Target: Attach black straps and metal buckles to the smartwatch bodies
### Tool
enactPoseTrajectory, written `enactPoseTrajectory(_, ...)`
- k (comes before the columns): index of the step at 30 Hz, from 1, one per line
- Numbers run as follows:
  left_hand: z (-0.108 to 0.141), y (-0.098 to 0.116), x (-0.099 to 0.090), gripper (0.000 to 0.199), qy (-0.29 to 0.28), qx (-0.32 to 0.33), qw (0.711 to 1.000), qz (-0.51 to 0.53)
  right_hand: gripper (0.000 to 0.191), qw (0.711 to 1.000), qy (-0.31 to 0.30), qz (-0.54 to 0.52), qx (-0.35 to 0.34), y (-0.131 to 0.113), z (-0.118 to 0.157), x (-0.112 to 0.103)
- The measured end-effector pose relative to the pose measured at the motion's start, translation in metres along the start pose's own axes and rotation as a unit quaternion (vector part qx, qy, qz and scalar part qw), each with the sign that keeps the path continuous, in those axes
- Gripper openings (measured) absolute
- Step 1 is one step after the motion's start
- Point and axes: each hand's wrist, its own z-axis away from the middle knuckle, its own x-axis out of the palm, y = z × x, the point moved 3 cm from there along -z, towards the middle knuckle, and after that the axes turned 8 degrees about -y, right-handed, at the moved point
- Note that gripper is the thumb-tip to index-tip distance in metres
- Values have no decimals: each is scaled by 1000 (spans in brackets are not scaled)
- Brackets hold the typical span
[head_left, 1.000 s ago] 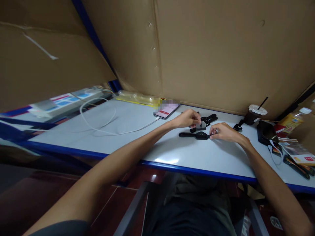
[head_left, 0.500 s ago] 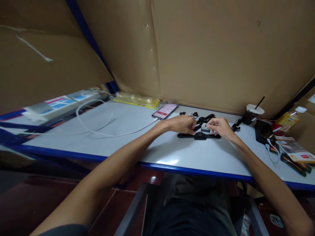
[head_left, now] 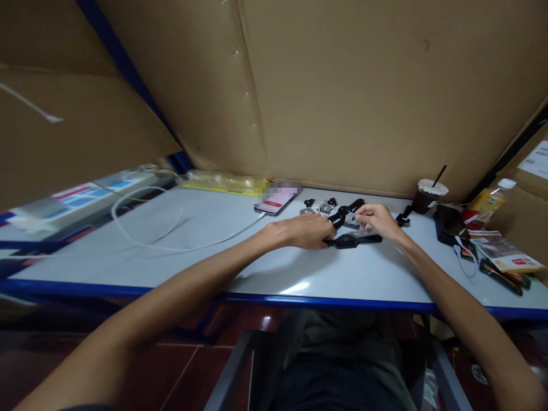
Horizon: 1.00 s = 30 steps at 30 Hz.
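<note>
My left hand is closed around the left end of a black spokeshave, which lies near the middle of the table. Its left handle is hidden under my fingers. My right hand is just above the tool's right half, thumb and fingers pinched on the edge of a flat grey metal plate. Right behind lies a second black two-handled tool, set at a slant. Small black and silver parts are scattered beyond my left hand.
A phone on a white cable lies behind my left forearm. To the right are a small black clamp-like part, a lidded cup with a straw, a bottle, a black box and a packet. Cardboard walls the back.
My left hand has drawn back slightly from the middle onto the near tool's left end. The grey plate sits lower and flatter at my right fingertips. The view has shifted a little.
</note>
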Motion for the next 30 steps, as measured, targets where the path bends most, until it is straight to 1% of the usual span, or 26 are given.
enactPoseTrajectory(2,-3,5,0,11,-1,16,1000,-13,21,1000,6,6,1,0,0,-2)
enactPoseTrajectory(4,-5,6,0,17,-6,11,999,-29,20,1000,10,8,6,0,0,-4)
enactPoseTrajectory(6,-5,1,1,21,-11,-10,999,-36,18,1000,10,9,12,0,1,-5)
enactPoseTrajectory(8,-2,-6,4,18,-7,-18,999,-33,16,1000,1,10,14,1,2,-3)
enactPoseTrajectory(12,6,-14,17,12,21,32,999,-38,15,1000,-23,15,6,0,3,1)
enactPoseTrajectory(13,7,-14,20,15,35,39,998,-40,15,999,-30,20,7,0,4,3)
enactPoseTrajectory(16,5,-15,32,32,75,35,996,-42,17,998,-44,35,12,-2,5,6)
enactPoseTrajectory(19,0,-14,39,39,83,32,995,-49,20,998,-47,46,17,-4,6,8)
enactPoseTrajectory(23,-3,-11,41,38,82,38,993,-77,21,998,-40,45,19,-6,7,10)
enactPoseTrajectory(27,-2,-9,42,35,83,41,987,-129,22,997,-56,48,18,-6,8,13)
enactPoseTrajectory(30,-1,-11,45,33,96,52,984,-142,20,997,-63,52,8,-7,8,14)
